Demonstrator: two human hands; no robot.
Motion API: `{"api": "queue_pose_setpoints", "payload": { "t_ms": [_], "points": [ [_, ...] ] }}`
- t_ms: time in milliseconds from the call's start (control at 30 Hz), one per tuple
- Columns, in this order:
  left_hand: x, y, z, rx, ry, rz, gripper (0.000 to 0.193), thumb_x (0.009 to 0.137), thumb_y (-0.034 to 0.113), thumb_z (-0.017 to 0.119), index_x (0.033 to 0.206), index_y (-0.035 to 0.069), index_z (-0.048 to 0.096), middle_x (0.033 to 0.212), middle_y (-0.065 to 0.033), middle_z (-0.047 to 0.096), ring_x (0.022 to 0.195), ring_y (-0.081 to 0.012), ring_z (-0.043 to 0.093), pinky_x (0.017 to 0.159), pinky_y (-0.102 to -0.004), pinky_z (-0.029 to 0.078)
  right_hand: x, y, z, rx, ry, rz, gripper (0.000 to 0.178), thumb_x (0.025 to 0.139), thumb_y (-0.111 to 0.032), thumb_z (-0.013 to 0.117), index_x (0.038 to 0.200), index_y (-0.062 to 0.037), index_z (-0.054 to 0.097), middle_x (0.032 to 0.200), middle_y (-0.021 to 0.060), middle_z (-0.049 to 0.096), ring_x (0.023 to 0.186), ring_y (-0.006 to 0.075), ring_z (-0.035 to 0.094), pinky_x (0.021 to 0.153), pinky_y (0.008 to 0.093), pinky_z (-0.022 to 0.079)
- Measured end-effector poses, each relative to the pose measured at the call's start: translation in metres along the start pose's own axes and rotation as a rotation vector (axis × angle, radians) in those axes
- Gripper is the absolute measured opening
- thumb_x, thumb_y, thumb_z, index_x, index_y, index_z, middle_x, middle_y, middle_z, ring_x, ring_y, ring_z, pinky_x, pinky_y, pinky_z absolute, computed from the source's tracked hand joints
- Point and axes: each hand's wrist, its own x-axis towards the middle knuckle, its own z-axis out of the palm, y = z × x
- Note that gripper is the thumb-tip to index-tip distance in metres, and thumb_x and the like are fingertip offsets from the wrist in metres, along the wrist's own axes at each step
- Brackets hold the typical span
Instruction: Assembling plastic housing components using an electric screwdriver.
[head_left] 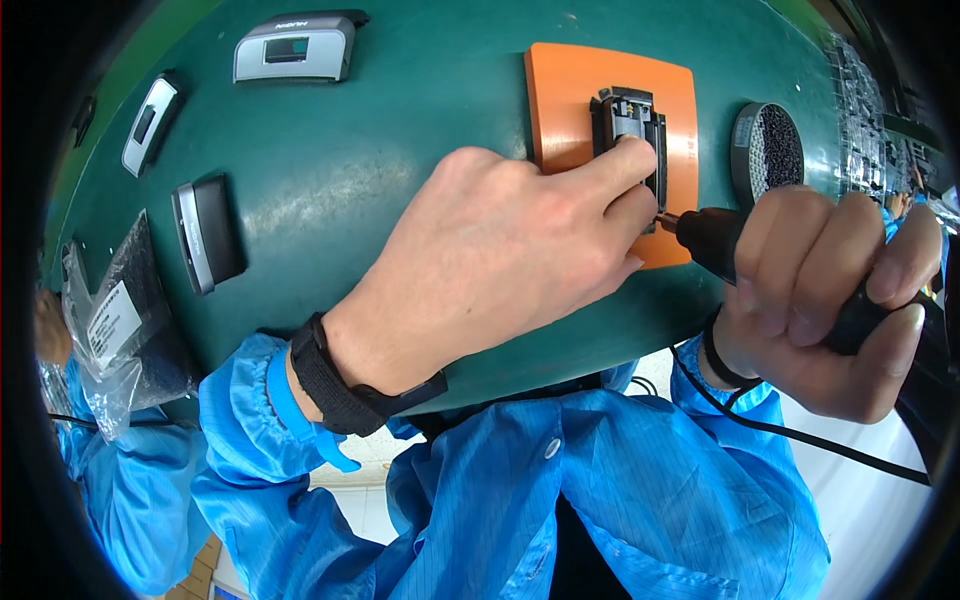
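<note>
On the right side of the green table lies an orange block (560,95), and a small black plastic assembly (628,103) with metal bits rests on it. My left hand (490,240) reaches over from the left, its fingers closed on the assembly and pressing it against the block. They hide its middle. In my right hand (815,290) a black electric screwdriver (706,240) is gripped, lying nearly level. Its bit meets the lower right end of the assembly; the exact contact spot is too small to make out.
Right of the block stands a round container (741,160) of tiny dark pieces. Silver-and-black housings (300,50) lie at the far left, with a clear bag (130,330) of dark parts below. Another person's hand (52,328) shows at the left edge. A black cable (800,436) hangs beneath my right hand.
</note>
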Motion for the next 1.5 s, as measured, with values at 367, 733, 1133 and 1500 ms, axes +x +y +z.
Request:
{"api": "queue_pose_setpoints", "payload": {
  "t_ms": [367,733,1133,1500],
  "points": [
    [0.002,-0.003,0.0,-0.067,0.012,0.035,0.04,0.077,0.031,0.08,0.105,0.006,0.068,0.121,-0.0005,0.064,0.065,-0.0228,0.067,0.055,-0.0329,0.054,0.014,-0.004,-0.02,0.066,-0.173,-0.011,0.025,0.103,-0.031,0.046,0.11,-0.0075,0.048,0.067,-0.0017,0.048,0.05,0.0086,0.044,0.05,0.0259,0.039],
    [0.008,0.005,-0.01,0.003,-0.13,0.009,0.044,0.073,0.028,0.085,0.106,0.003,0.07,0.126,-0.005,0.066,0.08,-0.019,0.072,0.06,-0.0303,0.057,0.008,-0.036,-0.108,-0.149,0.333,-0.083,0.027,0.102,-0.027,0.043,0.106,-0.0059,0.06,0.062,-0.0017,0.039,0.047,0.0086,0.036,0.046,0.0256,0.033],
    [0.014,0.005,-0.012,-0.012,-0.123,0.021,0.045,0.072,0.027,0.085,0.105,0.0,0.07,0.124,-0.0098,0.067,0.082,-0.0221,0.072,0.063,-0.0314,0.06,0.002,-0.014,-0.111,-0.232,0.373,-0.065,0.025,0.103,-0.027,0.041,0.099,-0.0081,0.057,0.06,-0.0005,0.038,0.045,0.0092,0.035,0.044,0.0271,0.032],
    [0.013,0.005,-0.011,-0.029,-0.108,0.029,0.042,0.074,0.029,0.085,0.099,0.0,0.068,0.123,-0.0098,0.068,0.079,-0.0213,0.072,0.062,-0.0306,0.06,0.0,-0.016,-0.107,-0.227,0.37,-0.051,0.026,0.103,-0.028,0.043,0.099,-0.0089,0.06,0.059,-0.0007,0.038,0.045,0.0097,0.036,0.045,0.0273,0.033]
  ]
}}
